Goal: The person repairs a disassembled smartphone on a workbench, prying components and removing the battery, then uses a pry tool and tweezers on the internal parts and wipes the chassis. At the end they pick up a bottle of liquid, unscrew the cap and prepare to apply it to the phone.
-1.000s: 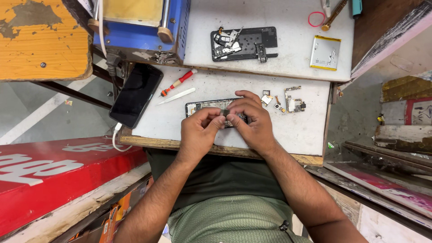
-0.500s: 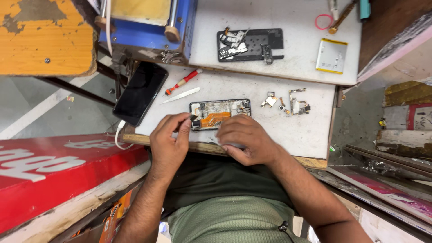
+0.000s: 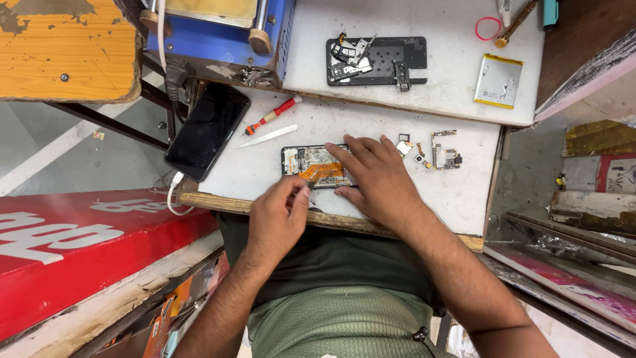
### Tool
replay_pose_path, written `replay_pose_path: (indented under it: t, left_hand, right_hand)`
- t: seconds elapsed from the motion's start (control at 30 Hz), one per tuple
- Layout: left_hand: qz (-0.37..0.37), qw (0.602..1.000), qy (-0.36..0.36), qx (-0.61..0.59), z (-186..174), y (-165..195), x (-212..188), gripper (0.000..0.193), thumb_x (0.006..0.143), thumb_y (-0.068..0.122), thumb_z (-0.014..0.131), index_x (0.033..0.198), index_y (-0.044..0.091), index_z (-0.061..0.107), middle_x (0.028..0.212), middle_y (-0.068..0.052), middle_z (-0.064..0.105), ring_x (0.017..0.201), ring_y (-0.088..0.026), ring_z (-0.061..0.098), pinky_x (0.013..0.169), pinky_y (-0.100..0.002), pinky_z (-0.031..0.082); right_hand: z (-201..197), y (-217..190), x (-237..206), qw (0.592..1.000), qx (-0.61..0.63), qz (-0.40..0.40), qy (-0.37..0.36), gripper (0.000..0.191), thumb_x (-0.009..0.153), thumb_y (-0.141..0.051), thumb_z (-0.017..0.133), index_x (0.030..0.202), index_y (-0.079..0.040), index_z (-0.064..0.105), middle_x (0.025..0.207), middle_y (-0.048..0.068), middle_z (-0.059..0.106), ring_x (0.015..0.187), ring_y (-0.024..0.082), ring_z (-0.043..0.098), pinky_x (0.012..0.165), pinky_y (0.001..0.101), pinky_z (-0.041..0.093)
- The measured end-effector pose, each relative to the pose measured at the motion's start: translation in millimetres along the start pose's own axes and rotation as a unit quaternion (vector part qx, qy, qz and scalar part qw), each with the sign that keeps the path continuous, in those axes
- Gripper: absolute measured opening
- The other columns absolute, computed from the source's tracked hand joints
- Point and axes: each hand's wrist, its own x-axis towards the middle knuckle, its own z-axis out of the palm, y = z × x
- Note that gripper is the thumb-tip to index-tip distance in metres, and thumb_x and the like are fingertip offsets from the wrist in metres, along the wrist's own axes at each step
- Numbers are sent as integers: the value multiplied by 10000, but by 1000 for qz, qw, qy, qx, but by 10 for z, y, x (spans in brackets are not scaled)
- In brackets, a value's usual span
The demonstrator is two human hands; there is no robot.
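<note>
My right hand (image 3: 374, 179) lies flat, pressing the opened phone (image 3: 311, 166); my left hand (image 3: 278, 215) pinches a small tool (image 3: 310, 185) near it.

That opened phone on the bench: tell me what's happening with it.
A person is working on an opened phone lying on a white worktop. The right hand rests flat on it, pinning it down. The left hand pinches a small tool by its near edge. Loose small parts lie to one side.

A black phone (image 3: 207, 130) is lying screen-up at the table's (image 3: 265, 166) left edge, beside a red-handled screwdriver (image 3: 271, 117) and a white pry tool (image 3: 267, 136). 1 silver battery (image 3: 498, 81) is resting near a pink ring (image 3: 488, 28).
</note>
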Motion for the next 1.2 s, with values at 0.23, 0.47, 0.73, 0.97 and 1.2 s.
replay_pose_path:
  t: [0.23, 0.47, 0.73, 0.97, 1.2]
  left_hand:
    - [14, 999, -29, 30, 89, -57, -4, 115, 977, 154, 672, 1040, 58, 661, 891, -93, 748, 748, -228, 760, 653, -348, 595]
    - [115, 990, 77, -33, 14, 30, 64, 133, 1003, 97, 654, 1102, 8, 656, 990, -119, 722, 869, -245, 742, 761, -343, 590]
    - [91, 988, 123, -34, 50, 194, 515, 165, 975, 74, 692, 1123, 6, 714, 954, -114, 715, 767, -221, 736, 675, -321, 585]
    - [162, 973, 122, 111, 290, 156, 698, 164, 971, 107, 712, 1117, 33, 706, 963, -109, 699, 828, -307, 724, 696, -396, 588]
    - [189, 960, 147, 142, 373, 74, 729, 189, 979, 127, 715, 1148, 48, 685, 997, -77, 696, 838, -263, 731, 692, -371, 592]
  right_hand:
    - [-140, 2, 260, 994, 25, 58, -92, 770, 780, -437, 809, 1442, -180, 512, 1167, 98, 662, 1086, 277, 598, 942, 454, 492]
    - [110, 176, 289, 923, 355, 139, -50, 269, 1069, -300, 633, 1230, -84, 641, 1006, 114, 729, 924, 207, 685, 793, 373, 579]
    - [547, 42, 309, 610, 762, 216, 37, 440, 1001, -58, 573, 1420, -85, 442, 1295, 97, 645, 1099, 169, 662, 853, 337, 596]
    - [591, 152, 270, 540, 819, 195, 11, 376, 1050, -72, 559, 1413, -68, 461, 1282, 79, 617, 1104, 170, 663, 874, 351, 612]
    - [600, 160, 262, 557, 807, 194, 3, 394, 1054, -78, 561, 1431, -70, 443, 1275, 92, 621, 1081, 161, 659, 867, 331, 609]
